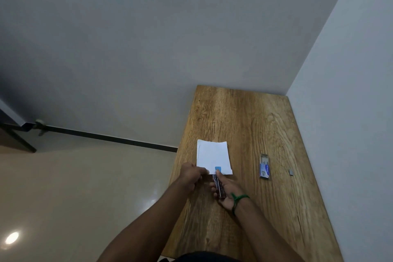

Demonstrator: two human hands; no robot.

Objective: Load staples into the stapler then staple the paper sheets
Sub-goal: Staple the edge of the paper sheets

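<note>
White paper sheets (213, 156) lie on the wooden table (255, 125), slightly lifted at their near edge. My left hand (190, 175) pinches the near left corner of the sheets. My right hand (226, 192), with a green thread around its wrist, grips a dark stapler (219, 186) whose blue-tipped front end (218, 169) sits over the near edge of the paper. A small blue and white staple box (264, 167) lies open to the right of the paper.
A small grey strip of staples (291, 171) rests near the table's right side, close to the wall (350, 112). The table's left edge drops to a beige tiled floor (85, 187). A dark door frame stands at the far left.
</note>
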